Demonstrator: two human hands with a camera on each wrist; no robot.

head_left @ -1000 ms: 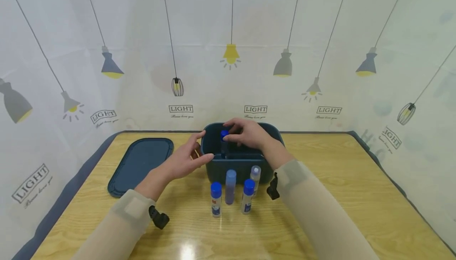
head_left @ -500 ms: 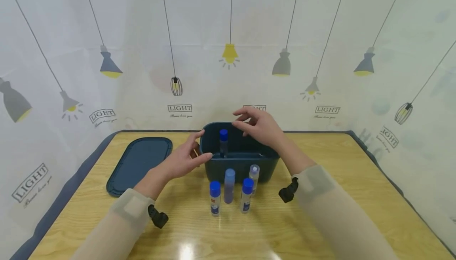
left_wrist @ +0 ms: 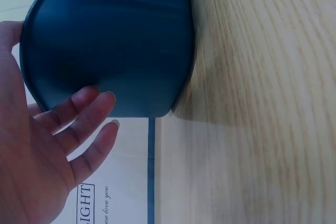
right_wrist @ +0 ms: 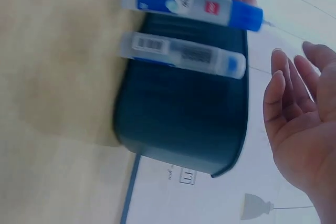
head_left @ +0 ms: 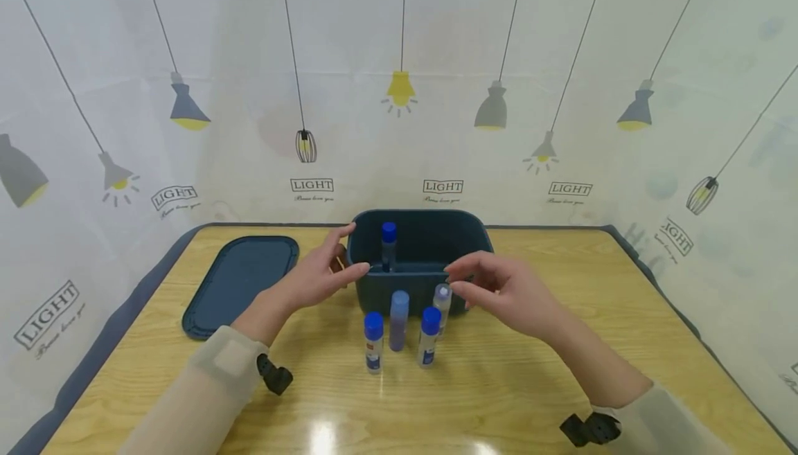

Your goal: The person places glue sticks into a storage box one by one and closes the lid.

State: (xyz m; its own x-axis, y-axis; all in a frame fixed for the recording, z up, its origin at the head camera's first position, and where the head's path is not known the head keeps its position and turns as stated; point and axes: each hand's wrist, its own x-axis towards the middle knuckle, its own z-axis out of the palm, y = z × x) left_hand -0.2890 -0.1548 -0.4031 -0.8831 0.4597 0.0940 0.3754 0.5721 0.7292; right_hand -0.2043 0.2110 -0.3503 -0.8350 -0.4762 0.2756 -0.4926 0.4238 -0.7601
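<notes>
A dark blue bin (head_left: 419, 289) stands mid-table with a blue-capped glue stick (head_left: 389, 251) upright inside, near its left end. My left hand (head_left: 314, 273) is at that end, thumb and forefinger at the rim; in the left wrist view its other fingers (left_wrist: 89, 119) lie loosely against the outer wall. My right hand (head_left: 501, 292) holds nothing, fingers loosely bent. In the head view its fingertips are right beside the clear-capped glue stick (head_left: 444, 306). Before the bin also stand a lilac-tinted glue stick (head_left: 398, 327) and two blue-capped ones, left (head_left: 374, 348) and right (head_left: 429, 341).
A dark blue lid (head_left: 240, 285) lies flat on the wooden table (head_left: 530, 386), left of the bin. Behind the table hangs a white cloth (head_left: 349, 46) printed with lamps.
My right hand has let go of the blue-capped glue stick inside the bin, risen out over the rim, and come down toward me beside the clear-capped one. My left hand stays put.
</notes>
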